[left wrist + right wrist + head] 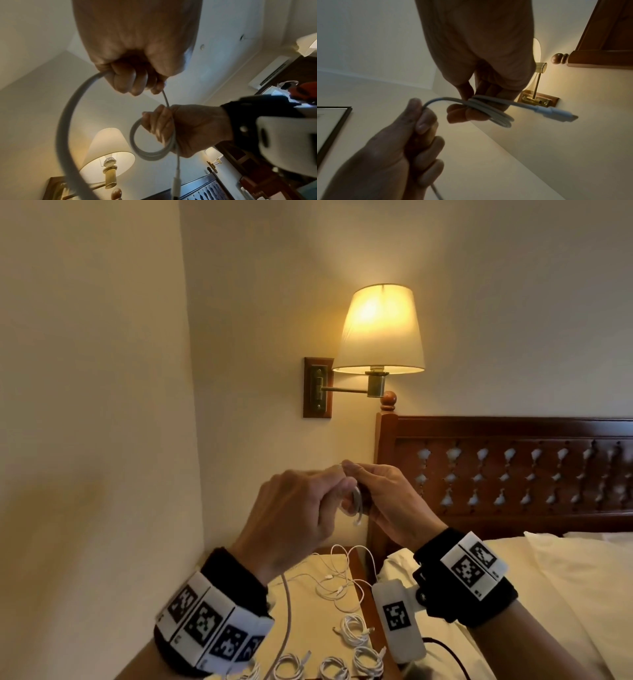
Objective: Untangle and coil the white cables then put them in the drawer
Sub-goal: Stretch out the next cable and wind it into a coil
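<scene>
The right hand [387,501] pinches a small coil of thin white cable [150,151], raised above the bedside table [308,628]; the left hand [291,518] grips its free length, feeding it across. Loosening the pinch would likely spring the loops, while the dangling tail could snag the loose white cables [342,583] below.

White cable [149,151], thin and round, partly wound into a small loose coil around the right hand's [387,501] fingers [157,127], plug end [556,113] sticking out past them. Free length pinched in the left hand [294,515], trailing below its wrist. More white cables [342,580] tangled beneath both hands; several coiled bundles [356,628] nearer the wrists.
</scene>
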Action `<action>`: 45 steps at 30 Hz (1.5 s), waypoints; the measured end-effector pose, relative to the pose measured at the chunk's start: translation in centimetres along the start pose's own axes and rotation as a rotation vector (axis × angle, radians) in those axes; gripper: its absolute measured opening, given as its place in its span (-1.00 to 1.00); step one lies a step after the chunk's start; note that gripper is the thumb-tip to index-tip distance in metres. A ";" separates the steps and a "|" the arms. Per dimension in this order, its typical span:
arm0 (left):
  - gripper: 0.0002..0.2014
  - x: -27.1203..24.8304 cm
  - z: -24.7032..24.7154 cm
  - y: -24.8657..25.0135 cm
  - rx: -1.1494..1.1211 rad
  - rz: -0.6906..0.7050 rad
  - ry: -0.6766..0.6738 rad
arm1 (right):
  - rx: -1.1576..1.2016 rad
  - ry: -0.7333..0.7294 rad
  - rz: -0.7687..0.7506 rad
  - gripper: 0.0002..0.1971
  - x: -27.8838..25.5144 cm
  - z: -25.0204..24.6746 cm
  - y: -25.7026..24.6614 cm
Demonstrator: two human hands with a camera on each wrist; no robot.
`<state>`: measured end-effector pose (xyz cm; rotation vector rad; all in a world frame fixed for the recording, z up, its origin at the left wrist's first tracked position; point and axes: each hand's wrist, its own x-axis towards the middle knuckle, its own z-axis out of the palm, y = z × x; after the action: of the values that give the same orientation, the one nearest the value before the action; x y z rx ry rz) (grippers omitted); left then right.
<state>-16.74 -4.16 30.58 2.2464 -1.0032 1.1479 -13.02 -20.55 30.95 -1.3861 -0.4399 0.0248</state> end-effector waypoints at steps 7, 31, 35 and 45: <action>-0.62 1.9 1.5 -2.8 0.077 -0.100 0.060 | 0.057 -0.028 0.055 -0.70 -0.5 0.2 0.2; -0.65 -10.5 7.7 -4.0 -0.244 -0.414 -0.221 | 0.573 0.006 0.158 -0.71 1.3 -4.7 -1.7; -0.64 -7.3 5.2 -0.8 -0.065 -0.148 -0.375 | 0.185 0.054 0.067 -0.72 1.7 -3.3 -0.8; -0.70 0.3 0.3 -0.6 -0.038 0.003 0.014 | -0.119 -0.063 -0.005 -0.64 0.1 -1.1 -0.7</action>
<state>-16.03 -4.12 30.62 2.2053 -1.0153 1.1349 -12.70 -21.69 31.51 -1.5046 -0.5040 0.0380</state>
